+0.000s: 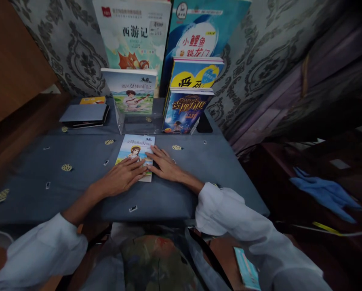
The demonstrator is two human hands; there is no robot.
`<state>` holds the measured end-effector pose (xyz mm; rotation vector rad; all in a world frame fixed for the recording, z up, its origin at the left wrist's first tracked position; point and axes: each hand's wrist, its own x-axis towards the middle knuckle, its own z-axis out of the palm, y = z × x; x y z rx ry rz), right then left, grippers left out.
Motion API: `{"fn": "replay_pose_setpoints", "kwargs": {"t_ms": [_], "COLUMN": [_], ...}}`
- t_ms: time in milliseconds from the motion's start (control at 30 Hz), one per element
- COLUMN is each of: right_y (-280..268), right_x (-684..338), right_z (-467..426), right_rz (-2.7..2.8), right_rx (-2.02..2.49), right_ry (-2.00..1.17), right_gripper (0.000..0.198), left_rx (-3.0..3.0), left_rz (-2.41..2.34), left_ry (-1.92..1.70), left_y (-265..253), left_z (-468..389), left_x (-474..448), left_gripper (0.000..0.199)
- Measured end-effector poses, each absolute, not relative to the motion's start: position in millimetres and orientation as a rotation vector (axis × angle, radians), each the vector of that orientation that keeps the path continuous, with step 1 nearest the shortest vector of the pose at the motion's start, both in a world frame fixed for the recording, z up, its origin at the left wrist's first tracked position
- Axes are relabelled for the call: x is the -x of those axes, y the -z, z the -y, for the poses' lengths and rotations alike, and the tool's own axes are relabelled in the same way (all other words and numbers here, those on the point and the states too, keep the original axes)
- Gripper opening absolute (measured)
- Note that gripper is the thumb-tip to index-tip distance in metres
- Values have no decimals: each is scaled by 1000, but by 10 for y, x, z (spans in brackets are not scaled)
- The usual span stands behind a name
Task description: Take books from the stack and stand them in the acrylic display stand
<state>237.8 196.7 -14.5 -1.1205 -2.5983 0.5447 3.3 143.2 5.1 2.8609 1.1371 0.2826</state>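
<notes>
A small paperback book with an illustrated girl on its cover lies face up on the grey-blue tablecloth. My left hand rests flat over its lower left part, fingers stretched out across the cover. Along its right edge lies my right hand, fingers spread, their tips on the cover. The hands nearly meet near the book's lower middle and hide part of the picture. Just behind, a clear acrylic stand holds a book with a guitar player and a dark blue book.
Taller books, one white-green and one teal, stand against the patterned curtain. A yellow-blue book stands before the teal one. Grey folders lie at left, a black phone at right. Blue cloth lies far right.
</notes>
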Motion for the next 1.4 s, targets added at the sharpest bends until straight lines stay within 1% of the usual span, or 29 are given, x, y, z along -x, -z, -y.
{"fn": "replay_pose_setpoints", "kwargs": {"t_ms": [233, 400, 667, 867, 1067, 1167, 1267, 1400], "right_y": [236, 305, 290, 136, 130, 188, 244, 284], "right_x": [-2428, -2439, -2455, -2182, -1972, -1989, -2013, -2020], "right_z": [-1835, -1832, -1864, -2202, -2507, -2394, -2128, -1769], "right_rz": [2630, 2594, 2611, 2697, 2504, 2464, 2482, 2495], "right_rx": [1068, 1022, 1027, 1102, 1438, 1460, 1428, 1316], "right_ry": [-521, -543, -543, -514, -435, -409, -391, -400], "right_gripper": [78, 85, 87, 86, 77, 77, 82, 83], "left_rx": [-2811, -2763, -2600, -2544, -2482, -2454, -2441, -2375], "left_rz": [-1166, -1220, -1522, -1593, -1617, -1629, -1671, -1878], "left_ry": [-280, -265, -267, -384, -493, -551, -612, -660], "left_y": [45, 145, 184, 271, 302, 314, 313, 260], "left_z": [-1482, -1810, -2518, -2544, -2529, -2530, -2509, -2413], "left_x": [31, -39, 3, 99, 95, 87, 68, 20], "left_gripper": [50, 55, 57, 57, 55, 53, 50, 46]}}
